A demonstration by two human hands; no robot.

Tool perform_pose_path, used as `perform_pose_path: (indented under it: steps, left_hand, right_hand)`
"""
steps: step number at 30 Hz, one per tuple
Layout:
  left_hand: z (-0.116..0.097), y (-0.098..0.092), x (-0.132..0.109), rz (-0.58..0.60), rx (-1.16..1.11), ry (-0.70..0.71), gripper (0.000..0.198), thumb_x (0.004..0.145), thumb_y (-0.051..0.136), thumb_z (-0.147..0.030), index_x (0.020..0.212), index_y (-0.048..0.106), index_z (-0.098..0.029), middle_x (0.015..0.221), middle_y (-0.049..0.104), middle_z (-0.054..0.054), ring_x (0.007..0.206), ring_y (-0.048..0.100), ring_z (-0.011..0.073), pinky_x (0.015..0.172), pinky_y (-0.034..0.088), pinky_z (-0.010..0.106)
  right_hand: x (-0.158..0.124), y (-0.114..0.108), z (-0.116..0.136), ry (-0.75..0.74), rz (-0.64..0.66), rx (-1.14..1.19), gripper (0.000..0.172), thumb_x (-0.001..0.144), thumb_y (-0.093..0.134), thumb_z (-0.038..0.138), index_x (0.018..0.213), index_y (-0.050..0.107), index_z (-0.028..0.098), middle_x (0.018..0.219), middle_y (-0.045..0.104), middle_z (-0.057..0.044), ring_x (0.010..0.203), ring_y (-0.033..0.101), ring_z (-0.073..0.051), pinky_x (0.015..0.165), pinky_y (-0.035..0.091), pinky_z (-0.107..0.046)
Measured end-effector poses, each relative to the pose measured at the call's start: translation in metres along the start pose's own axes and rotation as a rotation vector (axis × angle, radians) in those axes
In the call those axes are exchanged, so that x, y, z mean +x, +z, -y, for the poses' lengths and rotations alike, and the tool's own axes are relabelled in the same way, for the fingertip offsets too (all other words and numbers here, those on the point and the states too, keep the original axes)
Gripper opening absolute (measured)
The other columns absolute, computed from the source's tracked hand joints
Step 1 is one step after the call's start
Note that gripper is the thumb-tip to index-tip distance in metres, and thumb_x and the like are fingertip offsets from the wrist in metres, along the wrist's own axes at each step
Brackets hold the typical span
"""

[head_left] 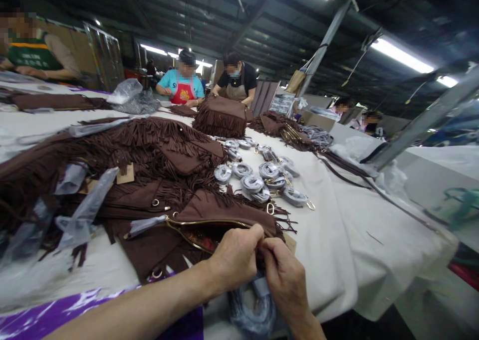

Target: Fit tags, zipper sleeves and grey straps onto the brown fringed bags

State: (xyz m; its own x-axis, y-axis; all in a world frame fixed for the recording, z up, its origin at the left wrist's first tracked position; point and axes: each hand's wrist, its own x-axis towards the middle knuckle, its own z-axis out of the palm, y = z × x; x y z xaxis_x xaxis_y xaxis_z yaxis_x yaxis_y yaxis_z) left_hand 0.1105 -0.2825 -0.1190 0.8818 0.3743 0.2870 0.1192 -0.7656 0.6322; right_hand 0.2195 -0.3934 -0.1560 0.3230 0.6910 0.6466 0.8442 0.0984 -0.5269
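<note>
A brown fringed bag (224,208) lies before me with its gold zipper unzipped, showing a patterned lining. My left hand (239,253) is closed at the right end of the zipped opening. Beside it, my right hand (284,275) pinches at the same corner, its fingertips close to the left ones. What exactly lies between the fingers is hidden. Just below the hands a plastic-wrapped coiled strap (252,305) hangs or rests near the table edge; I cannot tell whether it is attached. A plastic-wrapped zipper pull (147,224) sticks out at the bag's left end.
Several wrapped coiled straps (252,183) with gold clasps lie beyond the bag. More brown fringed bags (179,150) are piled to the left. A purple plastic sheet (75,312) lies at the near left. Across the white-covered table (329,230), co-workers handle bags; a metal post (422,120) stands right.
</note>
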Motion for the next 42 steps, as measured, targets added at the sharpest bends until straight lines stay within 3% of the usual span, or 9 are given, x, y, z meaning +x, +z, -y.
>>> perform_pose_path:
  steps: [9,15,19,22,25,30,35,38,42]
  left_hand:
    - [0.004,0.002,0.002,0.017,-0.005,0.017,0.017,0.074,0.047,-0.002,0.077,0.045,-0.02,0.068,0.059,0.001,0.063,0.053,0.0156,0.056,0.032,0.025]
    - [0.008,-0.031,0.012,0.038,-0.163,0.098,0.014,0.083,0.046,-0.005,0.079,0.049,-0.018,0.074,0.062,-0.002,0.063,0.054,0.0103,0.059,0.037,0.02]
    - [0.012,-0.053,0.002,0.077,0.121,0.233,0.011,0.082,0.053,-0.008,0.087,0.052,-0.018,0.086,0.062,0.001,0.076,0.056,0.0141,0.066,0.041,0.023]
    - [0.027,-0.067,-0.014,0.087,0.481,0.265,0.022,0.077,0.061,-0.013,0.097,0.055,-0.017,0.104,0.06,0.008,0.094,0.055,0.0226,0.077,0.045,0.031]
    - [0.048,-0.079,-0.026,0.15,0.706,0.153,0.01,0.081,0.056,-0.012,0.091,0.058,-0.016,0.098,0.061,0.009,0.089,0.057,0.0242,0.075,0.047,0.034]
    - [0.043,-0.087,-0.027,0.1,0.661,0.097,0.016,0.09,0.047,-0.013,0.086,0.061,-0.017,0.09,0.064,0.005,0.082,0.061,0.0188,0.068,0.047,0.027]
    - [0.024,-0.084,-0.024,0.106,0.52,0.08,0.014,0.089,0.051,-0.016,0.089,0.066,-0.014,0.094,0.066,0.008,0.087,0.063,0.0206,0.074,0.049,0.028]
    - [0.04,-0.1,-0.035,0.122,0.271,0.044,0.019,0.092,0.049,-0.014,0.097,0.068,-0.014,0.099,0.069,0.006,0.092,0.064,0.017,0.083,0.048,0.024]
    - [0.068,-0.138,-0.068,0.017,0.173,-0.104,0.024,0.091,0.044,-0.008,0.095,0.067,-0.013,0.095,0.07,0.005,0.088,0.062,0.014,0.08,0.046,0.021]
  right_hand:
    - [0.006,-0.004,0.001,-0.044,0.035,0.014,0.021,0.096,0.042,0.014,0.088,0.06,0.021,0.075,0.063,-0.001,0.067,0.061,-0.016,0.06,0.05,-0.024]
    - [-0.016,-0.039,0.015,-0.363,0.257,-0.199,0.027,0.096,0.053,0.031,0.118,0.059,0.018,0.123,0.063,-0.016,0.111,0.062,-0.027,0.09,0.055,-0.036]
    - [-0.046,-0.044,0.012,-0.58,0.47,-0.438,0.033,0.086,0.066,0.042,0.108,0.064,0.018,0.128,0.061,-0.021,0.117,0.058,-0.037,0.088,0.057,-0.044]
    - [-0.058,-0.041,0.009,-0.529,0.464,-0.477,0.027,0.083,0.065,0.022,0.11,0.062,0.016,0.132,0.057,-0.023,0.124,0.053,-0.037,0.092,0.056,-0.043]
    - [-0.058,-0.039,0.016,-0.483,0.442,-0.382,0.024,0.084,0.06,0.018,0.108,0.061,0.015,0.133,0.056,-0.023,0.125,0.052,-0.034,0.095,0.054,-0.04]
    - [-0.022,-0.011,0.045,-0.291,0.419,-0.337,0.021,0.084,0.06,0.019,0.105,0.061,0.019,0.129,0.059,-0.017,0.118,0.057,-0.03,0.093,0.055,-0.037]
    - [0.034,0.053,0.054,-0.039,0.466,-0.672,0.018,0.09,0.052,0.014,0.095,0.07,0.014,0.089,0.07,-0.016,0.08,0.069,-0.028,0.071,0.059,-0.035]
    - [0.035,0.071,0.037,-0.121,0.505,-0.639,0.026,0.086,0.05,0.008,0.101,0.071,0.014,0.091,0.073,-0.014,0.085,0.07,-0.026,0.079,0.057,-0.032]
    - [0.003,0.053,0.007,-0.455,0.354,-0.535,0.033,0.091,0.04,0.014,0.109,0.068,0.015,0.086,0.075,-0.013,0.079,0.072,-0.026,0.074,0.06,-0.034]
